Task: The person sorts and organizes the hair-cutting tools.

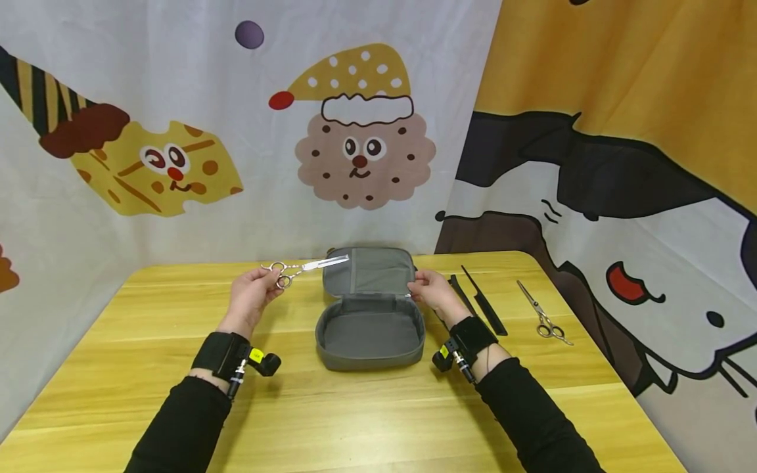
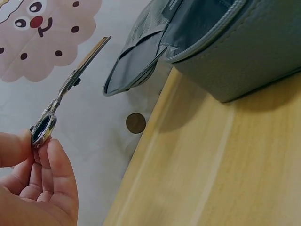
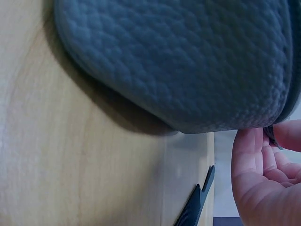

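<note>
A: From where I stand, the left hand [image 1: 253, 294] has its fingers closed on the silver metal scissors [image 1: 325, 262]. Why are they held just there?

B: The fingers pinch the handle end, I think to have the slim blades away from the skin. The blades point toward the lid of the case, but the left wrist view shows a gap between them.

A: And the grey, box-shaped case with the grained surface [image 1: 370, 362]?

B: It stands on the yellow wood-patterned tabletop [image 1: 355, 420], between the two hands. The lid [image 1: 387, 269] is leaned back, perhaps so that both halves can be reached. The right hand [image 1: 437, 292] is at the side of it, its fingers pinching a small dark piece [image 3: 272, 136]. Maybe this steadies the case.

A: Is this piece a zip tab or a strap?

B: I cannot tell; the fingers cover too much of it.

A: What else is difficult to see?

B: On the right lies a black comb with a thin tail [image 1: 489, 314], and beside it a second black comb [image 1: 458, 289], which the right arm partly hides. The right wrist view cuts off one comb, and I am not sure which. The other metal scissors [image 1: 535, 305], farther right, are seen whole.
</note>
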A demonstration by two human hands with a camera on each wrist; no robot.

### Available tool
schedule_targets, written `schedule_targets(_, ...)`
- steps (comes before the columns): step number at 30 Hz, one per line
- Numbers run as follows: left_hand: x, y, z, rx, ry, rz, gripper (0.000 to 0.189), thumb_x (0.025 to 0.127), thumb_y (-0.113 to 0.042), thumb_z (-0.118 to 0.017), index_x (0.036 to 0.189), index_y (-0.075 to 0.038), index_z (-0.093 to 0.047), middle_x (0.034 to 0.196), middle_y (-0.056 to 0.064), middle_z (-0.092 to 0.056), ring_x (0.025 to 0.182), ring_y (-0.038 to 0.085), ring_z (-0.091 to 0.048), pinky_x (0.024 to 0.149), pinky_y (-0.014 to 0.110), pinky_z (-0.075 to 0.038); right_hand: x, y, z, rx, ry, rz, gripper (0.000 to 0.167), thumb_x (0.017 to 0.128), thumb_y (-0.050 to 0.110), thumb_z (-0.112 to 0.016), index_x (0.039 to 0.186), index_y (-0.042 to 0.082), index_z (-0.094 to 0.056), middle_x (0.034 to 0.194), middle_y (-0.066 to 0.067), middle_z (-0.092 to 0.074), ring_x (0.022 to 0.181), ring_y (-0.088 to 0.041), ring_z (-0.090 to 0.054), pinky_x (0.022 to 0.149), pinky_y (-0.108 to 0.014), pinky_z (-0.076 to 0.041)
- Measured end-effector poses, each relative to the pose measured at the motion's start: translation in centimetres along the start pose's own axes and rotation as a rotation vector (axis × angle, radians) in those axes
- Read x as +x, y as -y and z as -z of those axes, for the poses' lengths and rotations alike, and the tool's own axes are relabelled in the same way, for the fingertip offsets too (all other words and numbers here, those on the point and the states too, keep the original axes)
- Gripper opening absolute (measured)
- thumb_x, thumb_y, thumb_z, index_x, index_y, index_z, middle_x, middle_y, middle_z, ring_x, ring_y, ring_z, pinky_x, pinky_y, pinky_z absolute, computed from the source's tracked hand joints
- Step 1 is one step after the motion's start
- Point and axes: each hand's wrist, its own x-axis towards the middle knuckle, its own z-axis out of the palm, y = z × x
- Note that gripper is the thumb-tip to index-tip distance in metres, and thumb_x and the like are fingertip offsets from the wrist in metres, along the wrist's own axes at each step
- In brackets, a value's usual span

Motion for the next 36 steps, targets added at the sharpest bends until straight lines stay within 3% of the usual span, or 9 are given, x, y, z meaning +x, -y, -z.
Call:
schedule_targets(8,0.6,-0.5,-0.2,-0.008,-0.002,0.009,0.013,0.099,-0.006,-0.06,0.088,-0.001,-0.059,0.077,-0.001,-0.065,0.07,0.007,-0.064,0.068,0.019,-0.057,-0.3,0.0,0.1,0.001,-0.019,0.031,0.05,0.103,0.004,-0.051,0.147,-0.011,-0.034,0.134,-0.031,-0.046,0.11,-0.04,-0.058,0.095,-0.043,-0.053)
schedule_targets(14,0.8,-0.7,-0.4,0.005,0.0,-0.001,0.013,0.098,-0.005,-0.061,0.087,0.001,-0.06,0.074,-0.002,-0.065,0.067,0.006,-0.064,0.066,0.018,-0.057,-0.3,0.0,0.0,0.002,-0.054,0.063,0.041,0.102,0.003,-0.053,0.14,-0.009,-0.045,0.118,-0.024,-0.056,0.095,-0.03,-0.063,0.09,-0.042,-0.055)
schedule_targets(20,1.0,-1.0,-0.6,0.052,-0.011,-0.012,0.011,0.098,-0.005,-0.061,0.091,0.003,-0.06,0.074,-0.002,-0.065,0.066,0.006,-0.064,0.065,0.018,-0.056,-0.3,-0.1,0.0,0.02,-0.066,0.09,0.033,0.102,0.001,-0.053,0.133,-0.01,-0.051,0.106,-0.018,-0.059,0.093,-0.031,-0.063,0.09,-0.045,-0.055)
schedule_targets(30,1.3,-1.4,-0.7,0.113,0.001,-0.007,0.017,0.099,-0.008,-0.061,0.102,0.007,-0.056,0.076,-0.002,-0.065,0.069,0.005,-0.064,0.066,0.018,-0.056,-0.4,-0.5,-0.1,0.044,-0.082,0.1,0.03,0.102,0.002,-0.053,0.13,-0.007,-0.052,0.103,-0.015,-0.057,0.092,-0.028,-0.062,0.09,-0.045,-0.054)
schedule_targets(36,1.6,-1.7,-0.6,0.119,0.023,0.011,0.015,0.099,-0.01,-0.061,0.101,0.004,-0.057,0.078,-0.001,-0.065,0.07,0.006,-0.063,0.068,0.018,-0.057,-0.6,-0.4,-0.2,0.046,-0.091,0.108,0.028,0.102,0.001,-0.052,0.129,-0.007,-0.051,0.101,-0.013,-0.056,0.09,-0.025,-0.061,0.089,-0.045,-0.055)
